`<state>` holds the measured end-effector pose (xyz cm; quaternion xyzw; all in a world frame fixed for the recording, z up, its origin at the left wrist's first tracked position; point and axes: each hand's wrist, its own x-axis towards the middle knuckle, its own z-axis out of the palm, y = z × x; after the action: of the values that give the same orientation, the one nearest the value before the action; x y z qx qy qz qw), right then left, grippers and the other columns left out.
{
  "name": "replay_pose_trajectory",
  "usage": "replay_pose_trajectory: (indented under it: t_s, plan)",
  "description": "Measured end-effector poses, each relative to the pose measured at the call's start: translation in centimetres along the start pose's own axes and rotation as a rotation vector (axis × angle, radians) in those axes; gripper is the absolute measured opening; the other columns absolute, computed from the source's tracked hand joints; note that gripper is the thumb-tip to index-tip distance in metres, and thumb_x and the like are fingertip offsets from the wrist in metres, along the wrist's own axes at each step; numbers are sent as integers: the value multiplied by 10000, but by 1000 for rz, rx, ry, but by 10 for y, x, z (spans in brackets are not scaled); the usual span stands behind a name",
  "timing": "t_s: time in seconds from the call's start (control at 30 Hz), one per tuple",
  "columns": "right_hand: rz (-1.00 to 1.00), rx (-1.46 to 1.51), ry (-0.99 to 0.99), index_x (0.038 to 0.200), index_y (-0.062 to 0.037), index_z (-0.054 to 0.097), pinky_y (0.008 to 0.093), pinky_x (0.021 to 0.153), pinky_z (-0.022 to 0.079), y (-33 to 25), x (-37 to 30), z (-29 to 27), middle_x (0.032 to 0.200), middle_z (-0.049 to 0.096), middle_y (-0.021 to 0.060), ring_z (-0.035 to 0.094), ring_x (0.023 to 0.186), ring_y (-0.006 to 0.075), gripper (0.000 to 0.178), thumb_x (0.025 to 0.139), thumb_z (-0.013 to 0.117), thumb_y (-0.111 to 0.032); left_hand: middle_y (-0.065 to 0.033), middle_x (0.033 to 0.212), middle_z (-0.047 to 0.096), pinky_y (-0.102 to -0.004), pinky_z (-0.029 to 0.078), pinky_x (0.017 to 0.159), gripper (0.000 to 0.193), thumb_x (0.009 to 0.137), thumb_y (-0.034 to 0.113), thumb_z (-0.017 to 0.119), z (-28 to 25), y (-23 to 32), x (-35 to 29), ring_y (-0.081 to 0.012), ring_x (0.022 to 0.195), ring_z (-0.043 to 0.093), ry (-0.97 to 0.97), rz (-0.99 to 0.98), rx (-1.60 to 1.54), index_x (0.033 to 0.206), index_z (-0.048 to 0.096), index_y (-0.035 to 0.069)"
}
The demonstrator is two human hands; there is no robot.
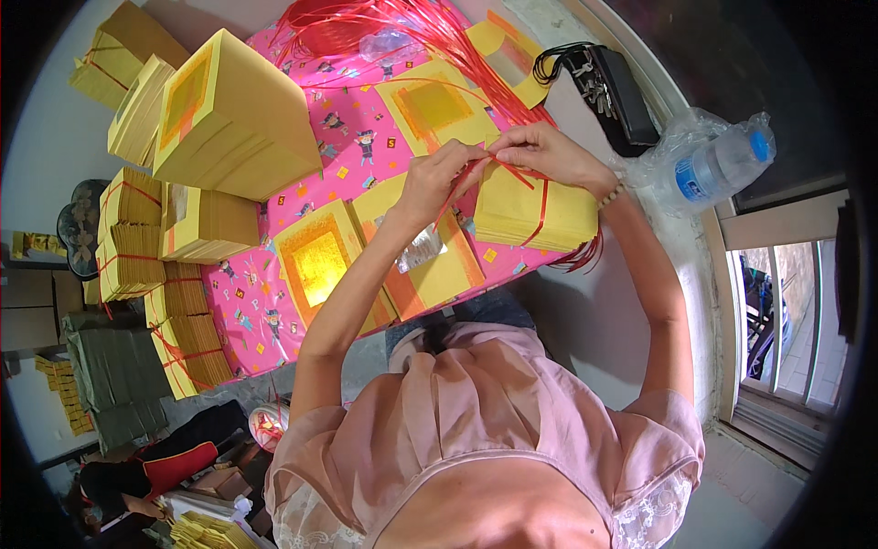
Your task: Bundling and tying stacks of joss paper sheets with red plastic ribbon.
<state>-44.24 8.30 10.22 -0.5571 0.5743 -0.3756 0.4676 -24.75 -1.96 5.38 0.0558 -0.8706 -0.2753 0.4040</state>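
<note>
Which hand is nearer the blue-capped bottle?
Right. The right hand is left of the bottle, not touching it; the left hand is farther off, on the right hand's other side.

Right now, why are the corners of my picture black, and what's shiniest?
Head view: dark, curved borders, as a fisheye lens gives; head view: brightest glare on the gold square, with paler shine on the silver square; head view: left hand, right hand and the red tie look fairly sharp.
</note>
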Motion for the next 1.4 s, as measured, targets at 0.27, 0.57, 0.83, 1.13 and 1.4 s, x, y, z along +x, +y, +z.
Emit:
replay_pose_trajectory:
  t_s: [0.27,0.57,0.83,1.13,1.4]
  plan:
    - [-76,-319,68,925,7,563,312,719,482,-8,-16,3,824,609,76,607,794,133,175,958,582,-164,-111,883,689,-322,519,547,325,826,-21,677,-2,-7,-13,-237,671,674,12,-74,-39,1136,666,73]
    - [-484,-930,426,897,3,519,396,685,472,-5,-53,7,833,573,160,580,783,347,120,887,610,-74,-143,904,715,-320,541,618,248,850,5,661,-6,-16,-37,-258,722,701,-4,-213,-4,1090,689,62]
    - [-260,-798,403,820,-8,522,401,579,450,-9,-66,10,703,569,150,577,633,334,171,880,648,-108,-67,826,707,-249,534,658,187,964,156,603,13,0,-34,-124,744,677,164,-676,-618,983,671,-18]
    - [-205,-857,478,748,-10,514,398,531,415,0,-66,15,624,532,148,555,573,337,236,860,667,-151,-26,779,669,-222,496,605,202,962,217,622,25,-6,-49,-77,637,592,221,-951,-790,962,668,21]
    - [-137,-847,451,706,-38,511,428,544,444,6,-64,15,592,550,139,591,586,336,220,841,627,-167,10,905,682,-201,463,666,306,955,284,635,59,23,-45,-50,753,595,391,-1047,-1077,1132,673,38]
